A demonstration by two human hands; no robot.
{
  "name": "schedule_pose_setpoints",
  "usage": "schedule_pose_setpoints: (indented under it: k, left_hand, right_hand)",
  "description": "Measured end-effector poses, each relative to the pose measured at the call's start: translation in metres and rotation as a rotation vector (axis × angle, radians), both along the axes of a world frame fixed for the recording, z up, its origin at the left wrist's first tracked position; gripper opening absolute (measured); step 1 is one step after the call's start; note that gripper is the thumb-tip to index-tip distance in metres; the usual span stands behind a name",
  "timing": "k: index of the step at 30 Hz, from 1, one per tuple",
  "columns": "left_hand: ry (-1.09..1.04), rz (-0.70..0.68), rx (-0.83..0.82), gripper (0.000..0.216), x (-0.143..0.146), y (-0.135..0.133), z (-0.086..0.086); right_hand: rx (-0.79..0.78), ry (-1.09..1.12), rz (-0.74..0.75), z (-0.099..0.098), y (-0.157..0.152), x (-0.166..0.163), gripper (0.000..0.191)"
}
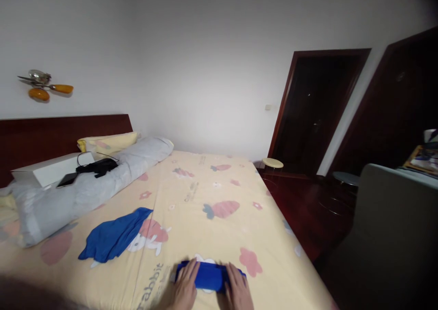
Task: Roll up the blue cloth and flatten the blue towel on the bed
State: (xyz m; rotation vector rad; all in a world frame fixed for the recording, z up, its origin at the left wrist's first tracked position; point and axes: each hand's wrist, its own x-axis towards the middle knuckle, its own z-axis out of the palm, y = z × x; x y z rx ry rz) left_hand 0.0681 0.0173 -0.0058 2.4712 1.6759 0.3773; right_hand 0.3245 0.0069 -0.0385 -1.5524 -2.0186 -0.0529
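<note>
A small folded blue cloth (209, 275) lies on the yellow printed bed sheet (205, 200) near the bed's front edge. My left hand (185, 288) rests flat on its left end, fingers stretched out. My right hand (237, 291) lies flat on its right end, fingers also extended. A second blue cloth (114, 234), unfolded and crumpled, lies further left on the sheet, apart from both hands.
A grey rolled quilt (85, 186) runs along the left side with a phone (67, 180), a black item with a cord (97, 166) and a white box (51, 168) on it. A yellow pillow (107, 142) sits by the headboard. Dark doors (318, 113), stools and a grey chair (393, 228) stand at right.
</note>
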Motion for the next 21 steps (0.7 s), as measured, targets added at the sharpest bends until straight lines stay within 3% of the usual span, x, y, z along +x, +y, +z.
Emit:
schedule_pose_setpoints:
  k: [4, 9, 14, 18, 21]
  left_hand:
    - [0.019, -0.209, -0.067, 0.096, 0.031, -0.005, -0.009]
    - [0.046, -0.220, -0.146, 0.095, 0.010, -0.001, 0.006]
    - [0.061, -0.199, -0.100, 0.092, -0.018, 0.013, 0.020]
    - [0.092, -0.196, -0.135, 0.092, -0.018, 0.030, 0.026]
    - [0.083, -0.182, -0.218, 0.089, -0.018, 0.042, 0.035]
  right_hand:
    - [0.069, -0.139, 0.196, -0.017, 0.002, -0.034, 0.070]
    - [0.068, -0.185, 0.196, -0.022, 0.006, -0.008, 0.079]
    - [-0.177, -0.086, 0.215, 0.012, 0.008, 0.027, 0.080]
    - [-0.443, 0.094, 0.184, 0.052, 0.018, 0.027, 0.069]
    - [-0.537, 0.254, 0.151, 0.072, 0.028, 0.024, 0.066]
